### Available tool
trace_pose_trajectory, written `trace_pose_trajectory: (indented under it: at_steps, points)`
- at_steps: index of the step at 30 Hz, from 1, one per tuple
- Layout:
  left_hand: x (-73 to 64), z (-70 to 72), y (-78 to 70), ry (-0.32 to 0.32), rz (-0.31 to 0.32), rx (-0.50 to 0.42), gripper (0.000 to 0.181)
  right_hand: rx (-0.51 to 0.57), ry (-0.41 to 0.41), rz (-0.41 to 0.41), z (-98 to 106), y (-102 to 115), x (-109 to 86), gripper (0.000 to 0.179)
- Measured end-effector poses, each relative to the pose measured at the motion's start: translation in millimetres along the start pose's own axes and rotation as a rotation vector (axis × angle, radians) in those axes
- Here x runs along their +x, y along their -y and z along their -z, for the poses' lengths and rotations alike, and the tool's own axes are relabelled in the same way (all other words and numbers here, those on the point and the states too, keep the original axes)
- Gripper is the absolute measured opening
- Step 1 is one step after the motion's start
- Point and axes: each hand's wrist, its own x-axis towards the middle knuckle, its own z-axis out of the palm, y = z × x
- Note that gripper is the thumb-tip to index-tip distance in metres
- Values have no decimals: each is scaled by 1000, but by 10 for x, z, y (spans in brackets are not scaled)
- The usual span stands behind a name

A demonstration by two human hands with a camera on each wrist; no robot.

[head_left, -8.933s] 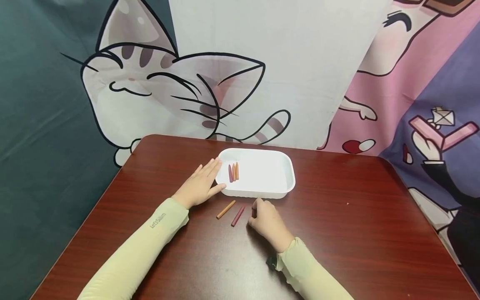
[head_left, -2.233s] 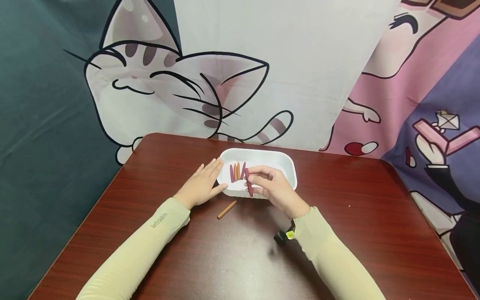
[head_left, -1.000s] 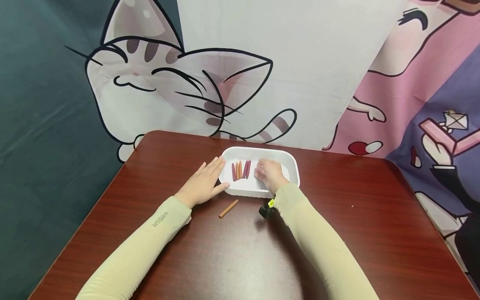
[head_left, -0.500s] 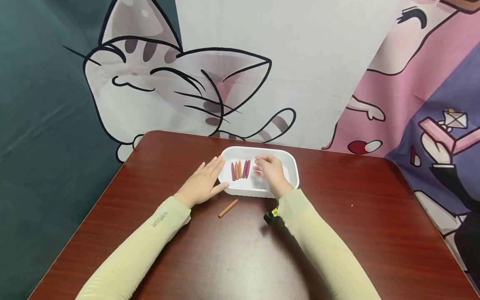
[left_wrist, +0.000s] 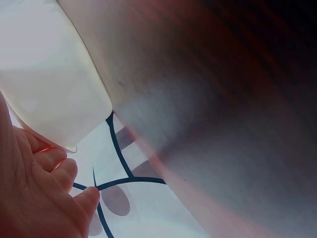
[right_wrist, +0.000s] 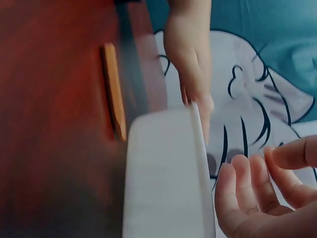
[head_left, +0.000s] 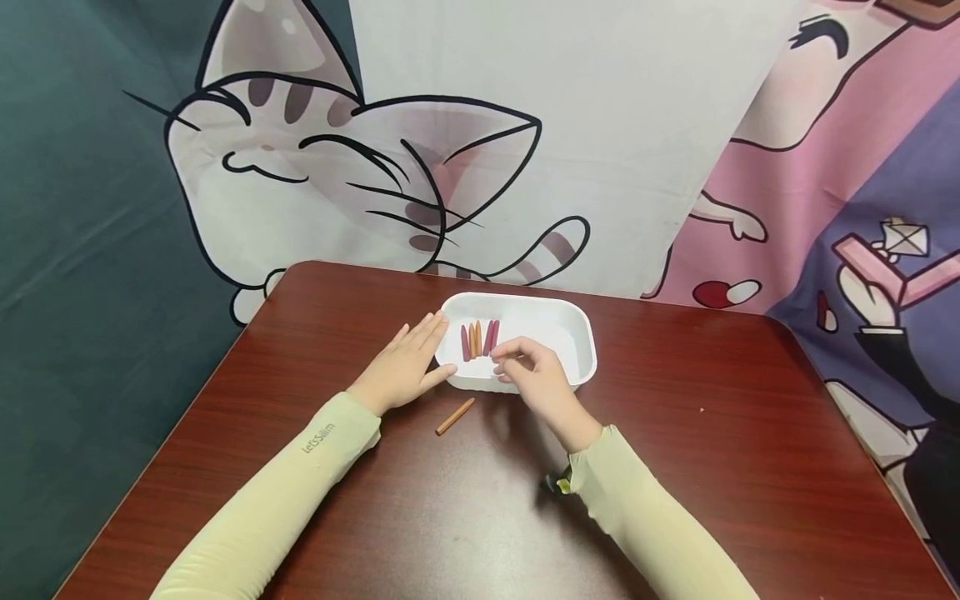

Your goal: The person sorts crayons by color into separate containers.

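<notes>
A white tray (head_left: 558, 337) holds a row of crayons in its left half: a dark red one (head_left: 466, 343), two orange ones (head_left: 476, 340) and two more dark red ones (head_left: 491, 337). My left hand (head_left: 401, 367) rests flat at the tray's left end, fingers straight and fingertips along the rim. Over the tray's front rim hovers my right hand (head_left: 540, 379), loosely bent and holding nothing; the right wrist view also shows its fingers (right_wrist: 257, 183) bare. One orange crayon (head_left: 454, 417) lies on the table in front of the tray, between the two hands.
The brown table (head_left: 712, 467) reaches out on both sides of the tray. A cloth backdrop with a cartoon cat (head_left: 300, 200) hangs behind the table's far edge. A small black device (head_left: 557, 483) sits under the right wrist.
Two dark red crayons have joined the row in the tray; my right hand held one earlier and let it go. That hand has since drawn back toward the front rim. The left hand stays put.
</notes>
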Motion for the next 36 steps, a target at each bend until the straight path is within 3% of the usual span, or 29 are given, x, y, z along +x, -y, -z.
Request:
trace_pose_trajectory:
  at_steps: [4, 10, 14, 22, 32, 36]
  points:
    - [-8, -2, 8, -14, -7, -4, 82, -85, 100, 53, -69, -52, -129, 19]
    - [-5, -9, 21, -8, -7, -5, 82, -439, 231, 231, -175, -142, -239, 19]
    - [-12, -7, 22, -5, -3, 2, 82, -584, 340, 354, -261, -168, -230, 18]
    - [-18, -1, 12, -1, -7, 6, 82, -727, 505, 415, -401, -228, -123, 14]
    - [-30, 9, 0, -20, -22, 5, 82, -814, 630, 484, -472, -250, -10, 15]
    - [-27, 20, -6, -21, -22, 3, 82, -866, 642, 541, -477, -258, 5, 15]
